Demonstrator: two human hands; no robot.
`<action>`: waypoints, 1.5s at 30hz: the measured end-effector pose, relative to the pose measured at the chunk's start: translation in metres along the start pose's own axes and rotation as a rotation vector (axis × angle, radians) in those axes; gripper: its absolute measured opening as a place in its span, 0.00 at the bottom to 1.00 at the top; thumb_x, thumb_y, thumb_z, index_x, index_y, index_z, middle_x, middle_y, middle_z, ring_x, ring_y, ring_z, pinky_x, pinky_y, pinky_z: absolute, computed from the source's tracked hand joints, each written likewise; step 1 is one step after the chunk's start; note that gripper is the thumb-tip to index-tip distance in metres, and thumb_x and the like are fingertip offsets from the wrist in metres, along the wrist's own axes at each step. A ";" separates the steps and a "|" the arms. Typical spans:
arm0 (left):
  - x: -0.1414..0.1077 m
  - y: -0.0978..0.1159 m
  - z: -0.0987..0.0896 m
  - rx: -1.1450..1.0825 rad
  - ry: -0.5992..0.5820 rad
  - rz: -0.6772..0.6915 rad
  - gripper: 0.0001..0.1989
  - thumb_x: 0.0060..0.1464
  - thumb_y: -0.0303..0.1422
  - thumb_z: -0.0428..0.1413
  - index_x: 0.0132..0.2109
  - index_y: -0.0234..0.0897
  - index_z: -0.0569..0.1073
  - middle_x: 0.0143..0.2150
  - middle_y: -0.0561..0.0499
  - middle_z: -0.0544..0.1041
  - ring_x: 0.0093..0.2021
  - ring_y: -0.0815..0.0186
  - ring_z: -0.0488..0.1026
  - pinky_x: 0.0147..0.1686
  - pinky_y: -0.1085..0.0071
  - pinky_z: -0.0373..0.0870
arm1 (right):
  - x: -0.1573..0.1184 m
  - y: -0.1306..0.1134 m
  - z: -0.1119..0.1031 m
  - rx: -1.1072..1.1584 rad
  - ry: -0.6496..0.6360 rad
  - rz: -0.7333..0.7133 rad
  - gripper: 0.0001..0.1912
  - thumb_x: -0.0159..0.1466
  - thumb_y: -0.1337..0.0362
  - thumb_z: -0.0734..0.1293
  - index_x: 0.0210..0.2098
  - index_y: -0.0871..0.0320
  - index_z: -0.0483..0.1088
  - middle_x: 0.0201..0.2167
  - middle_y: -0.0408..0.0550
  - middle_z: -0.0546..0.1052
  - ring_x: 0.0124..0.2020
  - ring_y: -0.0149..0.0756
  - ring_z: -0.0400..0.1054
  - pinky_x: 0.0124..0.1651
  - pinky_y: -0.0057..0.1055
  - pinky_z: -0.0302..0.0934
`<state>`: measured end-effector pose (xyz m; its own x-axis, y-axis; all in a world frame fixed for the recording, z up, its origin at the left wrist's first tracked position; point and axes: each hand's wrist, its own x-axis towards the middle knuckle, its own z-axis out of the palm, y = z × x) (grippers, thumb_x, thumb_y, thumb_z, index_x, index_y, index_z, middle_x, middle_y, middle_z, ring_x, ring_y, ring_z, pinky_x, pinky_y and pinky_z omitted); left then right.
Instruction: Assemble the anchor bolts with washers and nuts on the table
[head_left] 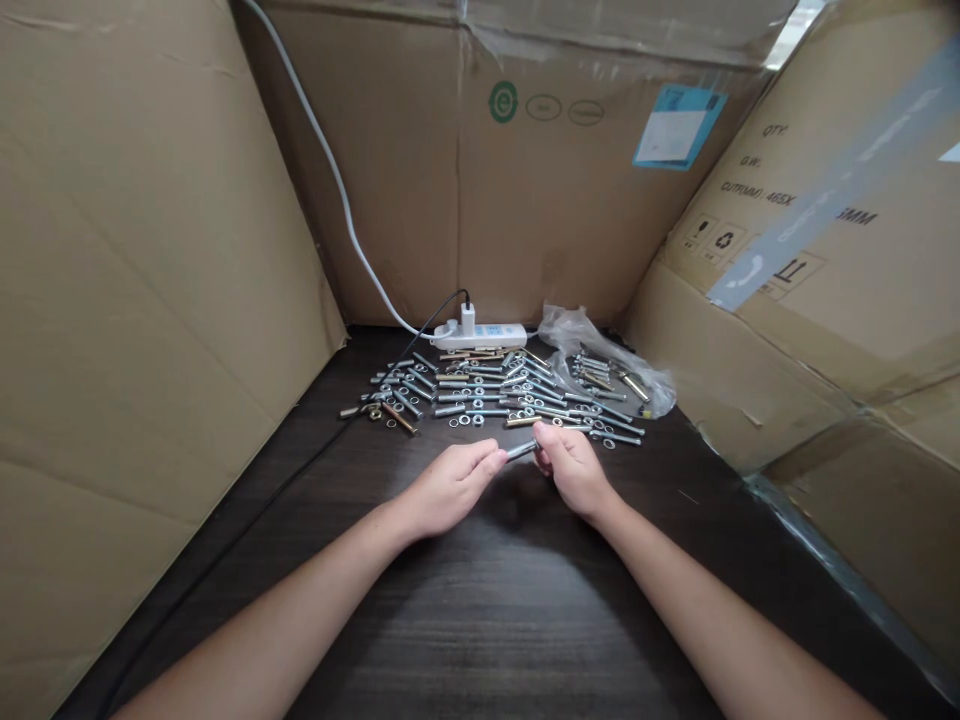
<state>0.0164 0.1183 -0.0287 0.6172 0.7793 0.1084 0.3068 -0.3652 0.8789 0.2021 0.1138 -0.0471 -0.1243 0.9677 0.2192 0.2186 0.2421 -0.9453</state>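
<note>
A silver metal bolt or sleeve (520, 452) is held level between my two hands, above the dark table. My left hand (457, 482) pinches its left end between thumb and fingers. At its right end, the fingertips of my right hand (571, 466) are closed on it; any small part under them is hidden. Just beyond my hands lie many silver and brass-coloured bolts (491, 412) in rough rows, with washers and nuts (465, 421) among them.
A white power strip (510, 335) with a plugged-in charger (468, 318) stands behind the bolts. A clear plastic bag (660, 392) lies at the back right. A black cable (277, 492) crosses the table's left side. Cardboard walls (390, 180) enclose the table.
</note>
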 end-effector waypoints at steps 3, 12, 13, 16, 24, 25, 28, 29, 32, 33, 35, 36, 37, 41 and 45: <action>0.001 -0.001 0.000 -0.167 0.047 -0.021 0.20 0.61 0.45 0.42 0.26 0.36 0.57 0.24 0.57 0.55 0.25 0.72 0.52 0.25 0.74 0.52 | -0.002 -0.001 0.000 -0.021 0.006 -0.051 0.24 0.66 0.49 0.54 0.18 0.57 0.53 0.16 0.40 0.57 0.19 0.29 0.51 0.25 0.29 0.47; 0.007 -0.005 0.001 -0.445 0.136 -0.152 0.23 0.57 0.50 0.45 0.25 0.36 0.56 0.21 0.58 0.53 0.20 0.75 0.48 0.20 0.76 0.48 | -0.004 -0.009 0.000 -0.167 -0.031 -0.193 0.20 0.68 0.55 0.53 0.22 0.58 0.56 0.20 0.41 0.58 0.23 0.29 0.53 0.28 0.28 0.48; 0.007 -0.005 0.001 -0.384 0.170 -0.120 0.22 0.58 0.49 0.44 0.26 0.36 0.56 0.22 0.58 0.54 0.21 0.74 0.50 0.21 0.76 0.49 | -0.004 -0.009 0.000 -0.173 -0.034 -0.184 0.21 0.68 0.55 0.53 0.22 0.58 0.56 0.20 0.41 0.58 0.23 0.29 0.53 0.28 0.28 0.48; 0.006 -0.003 -0.001 -0.167 0.256 -0.022 0.18 0.60 0.43 0.45 0.27 0.35 0.57 0.25 0.56 0.57 0.25 0.73 0.53 0.26 0.76 0.53 | -0.002 -0.005 0.000 -0.142 -0.045 -0.127 0.22 0.67 0.53 0.54 0.21 0.58 0.56 0.19 0.40 0.58 0.22 0.28 0.53 0.26 0.28 0.48; 0.004 -0.004 -0.002 0.115 0.237 0.079 0.13 0.62 0.36 0.44 0.30 0.35 0.62 0.28 0.55 0.63 0.29 0.71 0.59 0.31 0.75 0.56 | 0.004 -0.003 0.006 0.322 -0.065 0.168 0.27 0.59 0.43 0.61 0.17 0.57 0.53 0.15 0.37 0.53 0.16 0.24 0.47 0.18 0.25 0.45; 0.004 -0.004 -0.002 0.130 0.232 0.078 0.13 0.62 0.36 0.44 0.31 0.35 0.62 0.28 0.55 0.64 0.30 0.71 0.60 0.31 0.75 0.56 | 0.004 -0.004 0.006 0.335 -0.054 0.173 0.27 0.58 0.43 0.62 0.17 0.57 0.53 0.15 0.37 0.53 0.15 0.24 0.47 0.18 0.24 0.45; 0.003 -0.007 0.001 0.155 0.179 0.055 0.12 0.62 0.37 0.44 0.32 0.36 0.62 0.29 0.55 0.64 0.30 0.70 0.61 0.31 0.75 0.57 | 0.005 -0.005 0.005 0.296 0.021 0.145 0.25 0.59 0.44 0.62 0.19 0.58 0.56 0.15 0.37 0.55 0.16 0.24 0.49 0.18 0.24 0.46; 0.003 -0.008 0.002 0.168 0.153 0.044 0.12 0.62 0.38 0.44 0.32 0.36 0.62 0.29 0.56 0.64 0.30 0.70 0.61 0.30 0.75 0.57 | 0.004 -0.006 0.005 0.268 0.042 0.128 0.24 0.60 0.45 0.61 0.21 0.58 0.57 0.16 0.37 0.56 0.16 0.24 0.51 0.18 0.23 0.47; 0.002 -0.010 0.005 0.223 0.101 0.020 0.13 0.62 0.38 0.44 0.31 0.36 0.62 0.27 0.56 0.64 0.28 0.71 0.60 0.29 0.74 0.56 | 0.002 -0.007 0.006 0.166 0.043 0.058 0.18 0.62 0.50 0.60 0.27 0.58 0.62 0.21 0.39 0.62 0.18 0.24 0.55 0.20 0.23 0.51; 0.001 -0.011 0.006 0.235 0.098 0.016 0.14 0.62 0.38 0.44 0.30 0.36 0.61 0.27 0.56 0.64 0.28 0.71 0.60 0.28 0.74 0.56 | 0.001 -0.008 0.007 0.125 0.023 0.027 0.15 0.63 0.52 0.61 0.30 0.58 0.63 0.23 0.40 0.64 0.19 0.25 0.56 0.21 0.23 0.52; 0.001 -0.012 0.006 0.233 0.100 0.022 0.14 0.62 0.38 0.44 0.31 0.36 0.63 0.28 0.55 0.65 0.28 0.70 0.61 0.29 0.74 0.58 | -0.002 -0.009 0.009 0.038 -0.014 -0.034 0.12 0.63 0.55 0.61 0.34 0.58 0.65 0.26 0.42 0.67 0.22 0.26 0.59 0.23 0.24 0.55; 0.001 -0.012 0.006 0.219 0.098 0.033 0.13 0.62 0.38 0.44 0.33 0.36 0.64 0.30 0.55 0.68 0.30 0.70 0.63 0.30 0.74 0.59 | -0.003 -0.010 0.010 -0.007 -0.026 -0.062 0.11 0.63 0.56 0.62 0.36 0.58 0.66 0.28 0.43 0.68 0.23 0.27 0.60 0.24 0.24 0.56; 0.001 -0.011 0.006 0.199 0.092 0.049 0.12 0.62 0.38 0.44 0.35 0.36 0.66 0.32 0.54 0.70 0.32 0.69 0.65 0.33 0.74 0.61 | -0.005 -0.011 0.012 -0.050 -0.030 -0.088 0.10 0.63 0.58 0.62 0.36 0.58 0.67 0.30 0.44 0.70 0.25 0.28 0.61 0.26 0.25 0.57; 0.001 -0.009 0.006 0.137 0.058 0.079 0.11 0.63 0.36 0.44 0.43 0.37 0.68 0.41 0.51 0.74 0.40 0.66 0.69 0.40 0.72 0.64 | -0.008 -0.018 0.016 -0.178 0.024 -0.166 0.07 0.61 0.61 0.64 0.34 0.59 0.68 0.33 0.46 0.72 0.28 0.30 0.63 0.29 0.26 0.59; 0.001 -0.008 0.003 0.163 0.066 0.035 0.12 0.63 0.36 0.43 0.42 0.38 0.69 0.40 0.52 0.74 0.39 0.67 0.69 0.40 0.72 0.63 | 0.002 -0.021 0.000 -0.318 0.103 -0.212 0.05 0.60 0.63 0.64 0.34 0.59 0.68 0.31 0.46 0.73 0.27 0.31 0.65 0.29 0.26 0.60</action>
<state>0.0167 0.1207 -0.0370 0.5824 0.7945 0.1720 0.4029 -0.4660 0.7877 0.1973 0.1105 -0.0268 -0.1045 0.8920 0.4398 0.4890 0.4311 -0.7583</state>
